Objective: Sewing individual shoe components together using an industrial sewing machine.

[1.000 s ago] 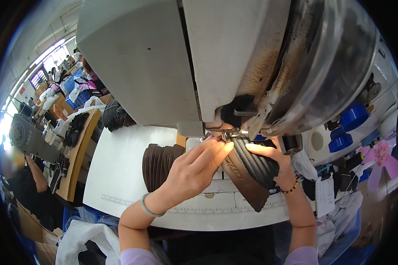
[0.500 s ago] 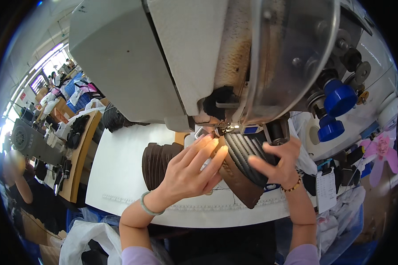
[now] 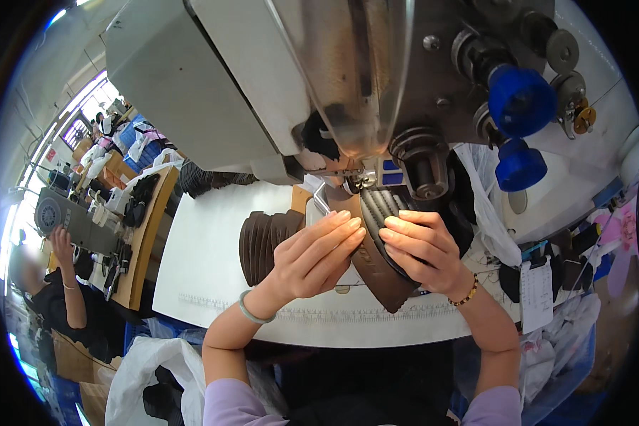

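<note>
Under the needle area of a sewing machine [image 3: 362, 177] lies a long brown leather-like piece [image 3: 380, 277], its pointed end toward me. A black ribbed piece [image 3: 382, 206] rests along its right side. My left hand [image 3: 312, 255] is closed at the brown piece's left edge, fingers pressed together; the thumb is mostly hidden. My right hand [image 3: 429, 252] is closed on the black ribbed piece, fingertips near the left ones. To the left of my left hand stands a stack of brown curved pieces [image 3: 263, 245].
The machine's head and clear guard [image 3: 348, 85] hang low over my hands. Blue knobs [image 3: 522, 99] stick out at right. Dark ribbed pieces [image 3: 202, 177] lie at the table's [image 3: 199, 248] far left. A white bag [image 3: 135, 369] is below left; a co-worker [image 3: 71, 298] sits beyond.
My right hand's fingers were spread beside the black ribbed piece; they have come left and closed on it. The co-worker's hand shows higher now. The whole view has shifted slightly.
</note>
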A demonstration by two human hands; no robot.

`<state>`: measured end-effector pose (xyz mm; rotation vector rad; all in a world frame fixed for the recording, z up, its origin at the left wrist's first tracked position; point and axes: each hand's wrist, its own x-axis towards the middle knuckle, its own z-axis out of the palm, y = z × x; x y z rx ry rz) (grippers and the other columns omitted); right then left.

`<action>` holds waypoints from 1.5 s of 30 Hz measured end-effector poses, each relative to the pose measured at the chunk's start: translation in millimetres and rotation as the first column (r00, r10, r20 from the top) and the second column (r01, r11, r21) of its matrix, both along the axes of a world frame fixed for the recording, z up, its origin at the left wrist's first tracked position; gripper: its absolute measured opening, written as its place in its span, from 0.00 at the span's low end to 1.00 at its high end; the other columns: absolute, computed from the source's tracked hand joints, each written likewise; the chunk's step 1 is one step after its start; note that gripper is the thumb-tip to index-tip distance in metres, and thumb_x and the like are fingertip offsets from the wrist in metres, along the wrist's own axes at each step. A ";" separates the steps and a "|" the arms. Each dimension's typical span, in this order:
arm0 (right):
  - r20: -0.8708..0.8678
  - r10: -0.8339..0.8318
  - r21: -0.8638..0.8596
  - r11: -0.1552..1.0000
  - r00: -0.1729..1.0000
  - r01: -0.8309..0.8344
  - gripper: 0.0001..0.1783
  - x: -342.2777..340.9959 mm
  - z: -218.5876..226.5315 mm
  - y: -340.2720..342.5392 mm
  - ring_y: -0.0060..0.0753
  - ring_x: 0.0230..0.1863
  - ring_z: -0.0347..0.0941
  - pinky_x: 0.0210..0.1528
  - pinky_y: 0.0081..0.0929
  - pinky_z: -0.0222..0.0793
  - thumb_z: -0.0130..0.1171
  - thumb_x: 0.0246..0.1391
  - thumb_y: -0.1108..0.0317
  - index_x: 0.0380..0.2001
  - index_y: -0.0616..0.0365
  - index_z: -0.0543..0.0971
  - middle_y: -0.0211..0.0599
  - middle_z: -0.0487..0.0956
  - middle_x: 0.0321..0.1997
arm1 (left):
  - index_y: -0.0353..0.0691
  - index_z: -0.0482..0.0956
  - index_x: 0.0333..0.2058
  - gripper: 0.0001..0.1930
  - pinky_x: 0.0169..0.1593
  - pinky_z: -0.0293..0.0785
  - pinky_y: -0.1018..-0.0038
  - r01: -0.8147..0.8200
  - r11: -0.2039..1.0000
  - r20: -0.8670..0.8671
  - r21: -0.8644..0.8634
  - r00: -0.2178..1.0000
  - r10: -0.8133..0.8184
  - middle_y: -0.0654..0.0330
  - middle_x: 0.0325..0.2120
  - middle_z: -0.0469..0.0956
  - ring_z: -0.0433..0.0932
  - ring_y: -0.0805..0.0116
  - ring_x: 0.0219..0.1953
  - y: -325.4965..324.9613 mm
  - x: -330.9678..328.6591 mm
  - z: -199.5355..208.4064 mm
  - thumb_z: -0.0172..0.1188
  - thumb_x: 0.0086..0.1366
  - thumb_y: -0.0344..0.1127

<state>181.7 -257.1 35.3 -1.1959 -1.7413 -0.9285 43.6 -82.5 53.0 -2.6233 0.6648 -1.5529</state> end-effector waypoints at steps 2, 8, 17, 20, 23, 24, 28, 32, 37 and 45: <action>-0.010 0.012 0.003 1.000 1.000 -0.011 0.09 -0.2 -0.9 0.5 0.35 0.50 0.76 0.52 0.38 0.75 0.65 0.48 0.77 0.31 0.58 0.74 0.34 0.78 0.47 | 0.34 0.82 0.41 0.15 0.48 0.82 0.68 -0.022 0.998 0.038 0.054 0.999 0.020 0.52 0.40 0.81 0.81 0.57 0.44 -0.2 -1.0 -1.3 0.62 0.52 0.26; -0.005 0.013 0.010 1.000 1.000 -0.013 0.09 2.2 -4.9 1.4 0.34 0.50 0.76 0.52 0.38 0.75 0.66 0.48 0.76 0.31 0.58 0.75 0.33 0.79 0.47 | 0.34 0.82 0.42 0.16 0.50 0.82 0.67 -0.035 0.991 -0.019 0.129 0.999 0.038 0.52 0.41 0.80 0.80 0.56 0.46 0.7 -4.9 5.3 0.61 0.52 0.28; 0.006 0.011 -0.007 1.000 1.000 -0.010 0.06 1.6 -3.0 -1.3 0.34 0.50 0.76 0.52 0.39 0.75 0.62 0.50 0.75 0.33 0.60 0.76 0.35 0.79 0.47 | 0.29 0.80 0.42 0.17 0.53 0.80 0.66 -0.060 0.964 -0.096 0.258 0.992 0.088 0.52 0.40 0.79 0.79 0.55 0.47 -6.2 -11.9 27.0 0.59 0.51 0.26; 0.006 0.011 -0.017 1.000 1.000 -0.011 0.06 2.5 -3.6 -1.9 0.34 0.51 0.76 0.52 0.39 0.75 0.61 0.51 0.74 0.34 0.61 0.77 0.36 0.79 0.47 | 0.29 0.81 0.40 0.17 0.51 0.81 0.67 -0.074 0.953 -0.131 0.295 0.984 0.117 0.53 0.39 0.80 0.80 0.56 0.46 -11.4 -14.3 33.3 0.60 0.49 0.25; -0.004 0.025 -0.031 0.999 1.000 -0.025 0.07 1.5 -0.5 -1.9 0.35 0.51 0.76 0.52 0.39 0.74 0.61 0.51 0.74 0.34 0.61 0.77 0.37 0.79 0.47 | 0.30 0.81 0.39 0.16 0.50 0.82 0.69 -0.093 0.951 -0.140 0.294 0.980 0.139 0.54 0.38 0.80 0.81 0.57 0.45 -11.5 -15.7 33.6 0.61 0.47 0.24; -0.018 0.032 -0.040 0.999 0.999 -0.033 0.07 0.7 0.6 -1.6 0.36 0.52 0.76 0.52 0.39 0.74 0.61 0.51 0.74 0.35 0.62 0.78 0.37 0.79 0.47 | 0.30 0.81 0.38 0.16 0.49 0.82 0.69 -0.095 0.950 -0.140 0.298 0.980 0.142 0.54 0.38 0.80 0.81 0.58 0.45 -10.7 -16.2 33.8 0.61 0.47 0.24; -0.051 0.040 -0.047 0.998 0.998 -0.042 0.09 -0.2 1.0 -2.9 0.36 0.52 0.76 0.52 0.40 0.73 0.60 0.51 0.75 0.37 0.63 0.78 0.39 0.80 0.47 | 0.31 0.81 0.38 0.15 0.49 0.82 0.70 -0.093 0.951 -0.131 0.294 0.982 0.136 0.55 0.37 0.80 0.81 0.59 0.44 -10.1 -14.4 35.2 0.61 0.48 0.25; -0.084 0.047 -0.070 0.996 0.995 -0.052 0.10 -3.1 2.6 -5.1 0.37 0.52 0.75 0.52 0.39 0.73 0.61 0.50 0.75 0.38 0.64 0.79 0.39 0.80 0.46 | 0.30 0.79 0.39 0.18 0.49 0.80 0.69 -0.056 0.948 -0.124 0.314 0.987 0.100 0.54 0.37 0.78 0.78 0.58 0.44 -7.1 -14.6 32.1 0.60 0.45 0.28; -0.083 0.035 -0.130 0.990 0.996 -0.046 0.11 -4.0 6.6 -8.6 0.38 0.51 0.76 0.52 0.40 0.73 0.60 0.51 0.73 0.38 0.64 0.79 0.40 0.80 0.47 | 0.31 0.80 0.39 0.18 0.49 0.80 0.71 -0.053 0.956 -0.116 0.288 0.989 0.090 0.55 0.38 0.78 0.78 0.59 0.44 -6.7 -14.9 30.3 0.60 0.47 0.29; -0.165 0.046 -0.080 0.995 0.985 -0.060 0.14 -1.4 7.9 -2.1 0.40 0.48 0.77 0.49 0.39 0.70 0.59 0.49 0.72 0.40 0.64 0.79 0.42 0.80 0.48 | 0.32 0.81 0.40 0.17 0.45 0.81 0.73 -0.040 0.982 -0.140 0.183 0.988 0.067 0.56 0.37 0.79 0.80 0.60 0.44 -2.9 -4.3 38.1 0.61 0.48 0.27</action>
